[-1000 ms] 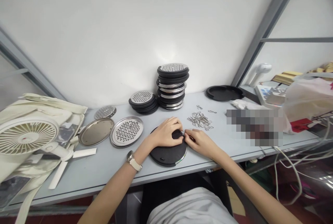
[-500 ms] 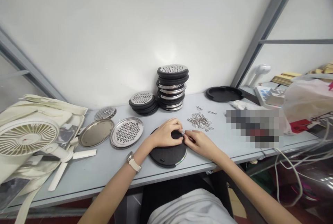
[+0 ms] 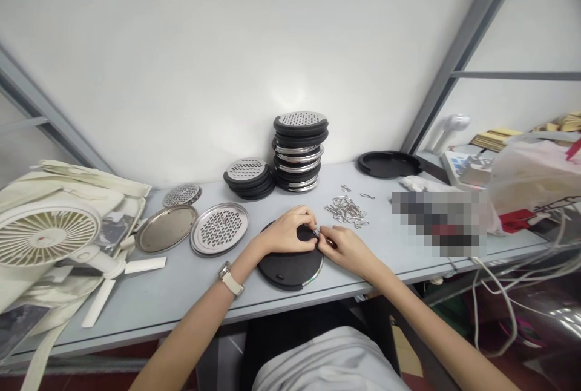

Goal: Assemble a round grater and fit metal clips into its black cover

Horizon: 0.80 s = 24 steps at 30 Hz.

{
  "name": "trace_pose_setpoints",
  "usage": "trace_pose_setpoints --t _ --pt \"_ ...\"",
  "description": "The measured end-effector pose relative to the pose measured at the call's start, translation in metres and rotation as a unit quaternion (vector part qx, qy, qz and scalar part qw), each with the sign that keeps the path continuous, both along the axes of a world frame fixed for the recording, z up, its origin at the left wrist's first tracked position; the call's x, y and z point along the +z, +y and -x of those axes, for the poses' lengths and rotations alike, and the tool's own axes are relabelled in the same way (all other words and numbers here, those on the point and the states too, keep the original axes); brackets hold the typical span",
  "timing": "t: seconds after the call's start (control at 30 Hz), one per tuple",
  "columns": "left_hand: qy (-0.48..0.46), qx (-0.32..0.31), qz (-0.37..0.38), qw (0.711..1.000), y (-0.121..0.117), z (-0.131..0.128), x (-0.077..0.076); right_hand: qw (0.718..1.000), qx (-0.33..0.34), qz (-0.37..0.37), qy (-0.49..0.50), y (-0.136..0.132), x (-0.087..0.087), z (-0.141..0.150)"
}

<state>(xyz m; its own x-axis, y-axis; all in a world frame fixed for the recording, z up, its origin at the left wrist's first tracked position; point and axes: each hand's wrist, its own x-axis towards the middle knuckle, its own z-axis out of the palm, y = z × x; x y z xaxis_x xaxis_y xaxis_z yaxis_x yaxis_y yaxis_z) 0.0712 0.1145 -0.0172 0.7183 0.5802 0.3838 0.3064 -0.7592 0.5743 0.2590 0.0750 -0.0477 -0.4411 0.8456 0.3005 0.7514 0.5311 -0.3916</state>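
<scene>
Now | left hand [image 3: 285,232] on black disc [image 3: 284,271] | right hand [image 3: 345,250] pinching metal clip [image 3: 316,232]

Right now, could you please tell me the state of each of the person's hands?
Left hand: closed, resting on a black round disc.
Right hand: closed, pinching a small metal piece.

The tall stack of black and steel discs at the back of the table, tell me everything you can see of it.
This tall, slightly uneven stack of round discs stands upright on the pale grey table before the white wall. Black rims alternate with shiny steel rings, and the top disc shows a perforated steel face. A shorter black stack sits close to its left; whether they touch is unclear.
</scene>
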Motion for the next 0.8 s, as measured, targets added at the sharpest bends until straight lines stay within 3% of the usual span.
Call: trace_pose_setpoints --t 0.8 --pt "0.054 0.024 -0.046 0.997 -0.0026 0.0013 0.0021 0.999 -0.012 -0.010 -0.027 0.0011 -0.0007 0.0001"
